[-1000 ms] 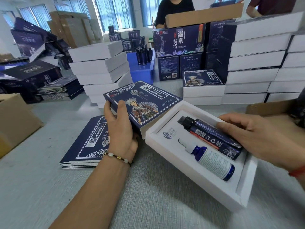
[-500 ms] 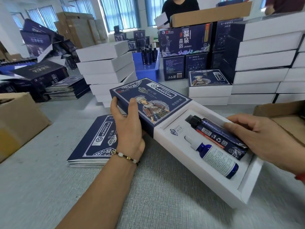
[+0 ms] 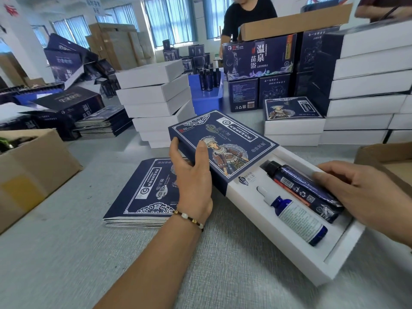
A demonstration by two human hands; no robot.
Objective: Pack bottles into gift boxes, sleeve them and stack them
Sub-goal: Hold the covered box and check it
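A white gift box [image 3: 296, 253] lies on the grey table with two bottles in its insert: a blue dropper bottle [image 3: 294, 215] with a white label and a dark blue tube-like bottle [image 3: 301, 188] with a black cap. A navy printed sleeve [image 3: 223, 148] covers the box's far end. My left hand [image 3: 191, 175] grips the sleeve's near left edge, thumb on top. My right hand [image 3: 365, 195] rests on the box's right side, fingers touching the dark bottle.
A pile of flat navy sleeves [image 3: 145, 192] lies under my left wrist. White boxes [image 3: 153, 97] are stacked behind, with taller stacks at the right [image 3: 365, 85]. A cardboard carton [image 3: 29, 172] sits left, another at the right [image 3: 385, 157]. A blue bin [image 3: 207, 92] holds bottles. Two people stand behind.
The navy sleeve has slid farther over the white box toward the bottles. My left hand has shifted its grip on the sleeve's edge. My right hand stays on the box.
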